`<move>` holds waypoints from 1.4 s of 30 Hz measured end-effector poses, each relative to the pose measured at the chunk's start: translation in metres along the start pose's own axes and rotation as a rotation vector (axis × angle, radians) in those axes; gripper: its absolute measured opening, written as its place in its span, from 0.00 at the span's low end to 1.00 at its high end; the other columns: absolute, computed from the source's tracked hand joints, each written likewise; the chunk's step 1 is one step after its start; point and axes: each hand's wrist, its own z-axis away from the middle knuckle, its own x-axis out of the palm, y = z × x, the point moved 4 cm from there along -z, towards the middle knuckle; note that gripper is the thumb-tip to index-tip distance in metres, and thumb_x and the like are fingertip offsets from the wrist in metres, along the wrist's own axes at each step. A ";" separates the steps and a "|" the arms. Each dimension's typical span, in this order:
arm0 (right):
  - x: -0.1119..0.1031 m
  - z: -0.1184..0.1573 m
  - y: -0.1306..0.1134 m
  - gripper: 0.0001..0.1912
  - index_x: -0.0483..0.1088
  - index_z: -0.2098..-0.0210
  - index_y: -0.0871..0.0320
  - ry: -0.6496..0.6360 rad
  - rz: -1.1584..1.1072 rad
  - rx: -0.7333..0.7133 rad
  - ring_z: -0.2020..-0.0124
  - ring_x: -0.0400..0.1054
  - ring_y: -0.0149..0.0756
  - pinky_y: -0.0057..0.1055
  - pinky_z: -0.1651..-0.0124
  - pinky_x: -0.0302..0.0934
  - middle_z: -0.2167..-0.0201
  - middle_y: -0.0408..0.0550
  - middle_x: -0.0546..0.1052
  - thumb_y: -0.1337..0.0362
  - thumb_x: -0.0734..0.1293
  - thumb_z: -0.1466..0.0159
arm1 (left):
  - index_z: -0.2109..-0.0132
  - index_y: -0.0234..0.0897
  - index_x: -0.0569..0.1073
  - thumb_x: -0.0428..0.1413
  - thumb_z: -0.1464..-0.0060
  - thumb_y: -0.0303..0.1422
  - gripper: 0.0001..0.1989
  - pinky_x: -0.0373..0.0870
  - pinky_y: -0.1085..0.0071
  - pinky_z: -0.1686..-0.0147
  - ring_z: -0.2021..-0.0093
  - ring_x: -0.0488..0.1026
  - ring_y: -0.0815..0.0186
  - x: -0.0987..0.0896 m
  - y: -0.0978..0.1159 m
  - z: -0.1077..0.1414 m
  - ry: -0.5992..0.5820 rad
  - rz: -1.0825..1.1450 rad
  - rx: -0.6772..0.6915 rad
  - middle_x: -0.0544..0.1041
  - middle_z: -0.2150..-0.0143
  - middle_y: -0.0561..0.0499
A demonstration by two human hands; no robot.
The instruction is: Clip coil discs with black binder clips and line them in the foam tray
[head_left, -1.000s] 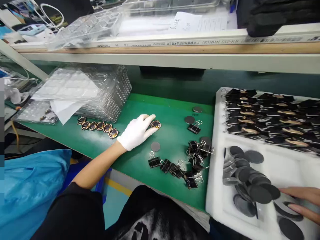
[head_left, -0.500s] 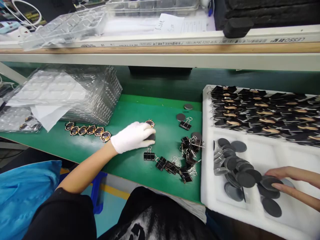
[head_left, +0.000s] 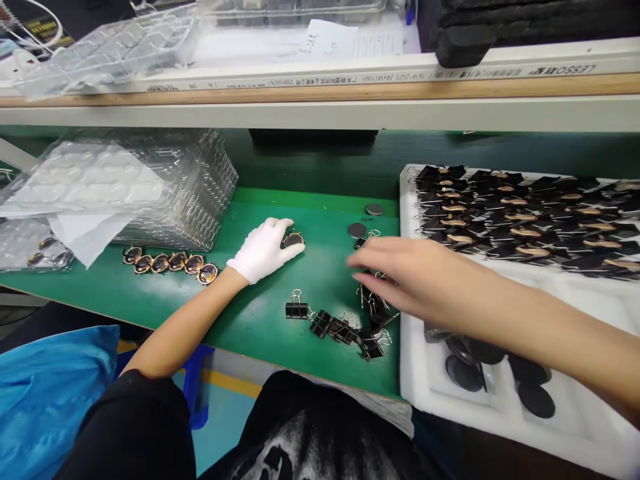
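My left hand point(head_left: 267, 250), in a white glove, has its thumb and fingers around a round gold-rimmed piece point(head_left: 293, 240) lying on the green table. My bare right hand point(head_left: 387, 270) hangs over the pile of black binder clips point(head_left: 373, 343), its thumb and fingers pointing left; whether it holds anything is hidden. A single binder clip point(head_left: 297, 309) stands at the left end of the clips. Two dark discs point(head_left: 357, 231) lie behind my right hand. Several gold-rimmed pieces point(head_left: 177, 261) form a row to the left of my left hand.
A white foam tray point(head_left: 407, 360) on the right holds rows of clipped pieces point(head_left: 510, 213) and loose dark discs point(head_left: 536, 400). Clear plastic trays point(head_left: 185, 193) are stacked at the back left. A shelf edge point(head_left: 320, 115) crosses above the table.
My right hand has moved left from the discs in the foam tray to above the clips. My left hand has shifted back and left, uncovering the gold-rimmed piece between its fingers.
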 end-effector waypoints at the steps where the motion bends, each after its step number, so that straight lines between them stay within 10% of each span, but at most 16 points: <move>1: 0.009 -0.027 -0.002 0.11 0.76 0.52 0.55 -0.044 0.015 0.010 0.61 0.77 0.45 0.39 0.62 0.69 0.59 0.53 0.80 0.63 0.64 0.29 | 0.37 0.38 0.70 0.55 0.36 0.49 0.28 0.72 0.58 0.51 0.48 0.76 0.51 0.003 -0.001 -0.001 -0.006 0.032 -0.033 0.76 0.45 0.41; 6: 0.054 -0.113 -0.001 0.15 0.75 0.45 0.59 -0.119 0.070 -0.086 0.52 0.73 0.48 0.37 0.59 0.63 0.47 0.57 0.75 0.67 0.69 0.31 | 0.36 0.38 0.68 0.56 0.37 0.45 0.27 0.73 0.60 0.50 0.50 0.77 0.55 -0.004 -0.004 0.012 0.016 0.176 -0.127 0.74 0.44 0.41; 9: 0.073 -0.121 0.003 0.15 0.75 0.43 0.58 -0.140 0.156 -0.174 0.48 0.70 0.50 0.39 0.56 0.60 0.47 0.58 0.75 0.67 0.67 0.28 | 0.43 0.38 0.72 0.48 0.31 0.43 0.18 0.71 0.61 0.50 0.53 0.78 0.59 -0.024 0.007 0.048 0.129 0.193 -0.110 0.77 0.50 0.44; 14: 0.080 -0.106 0.018 0.12 0.79 0.49 0.61 -0.111 0.187 -0.109 0.51 0.68 0.50 0.41 0.56 0.59 0.51 0.60 0.75 0.65 0.67 0.29 | 0.61 0.41 0.75 0.50 0.33 0.50 0.20 0.65 0.65 0.69 0.70 0.77 0.61 -0.020 0.052 0.090 -0.167 0.032 0.259 0.78 0.69 0.51; 19: 0.072 -0.098 0.040 0.07 0.80 0.57 0.59 -0.019 0.059 0.067 0.52 0.68 0.51 0.42 0.54 0.64 0.52 0.58 0.73 0.65 0.72 0.33 | 0.65 0.39 0.73 0.47 0.30 0.48 0.21 0.61 0.66 0.71 0.69 0.79 0.57 -0.010 0.026 0.039 -0.058 -0.078 -0.077 0.79 0.71 0.47; 26: 0.085 -0.109 0.068 0.39 0.64 0.34 0.61 -0.065 -0.145 0.133 0.40 0.65 0.58 0.49 0.39 0.63 0.43 0.62 0.72 0.60 0.78 0.40 | 0.64 0.41 0.73 0.53 0.34 0.44 0.14 0.64 0.67 0.67 0.68 0.79 0.60 -0.009 0.019 0.021 -0.052 0.101 -0.163 0.79 0.71 0.52; 31: 0.089 -0.116 0.075 0.36 0.70 0.39 0.60 -0.101 -0.183 0.156 0.44 0.68 0.56 0.46 0.43 0.65 0.47 0.61 0.71 0.54 0.79 0.43 | 0.56 0.41 0.75 0.50 0.33 0.37 0.09 0.67 0.68 0.63 0.67 0.79 0.61 -0.008 0.020 0.031 -0.032 0.135 -0.158 0.80 0.69 0.53; 42: 0.079 -0.115 0.051 0.18 0.75 0.54 0.60 -0.057 -0.199 0.153 0.58 0.73 0.45 0.37 0.56 0.65 0.58 0.53 0.78 0.59 0.76 0.41 | 0.54 0.37 0.75 0.37 0.29 0.49 0.28 0.70 0.55 0.52 0.52 0.76 0.48 -0.021 -0.014 -0.047 0.220 0.109 -0.461 0.79 0.56 0.37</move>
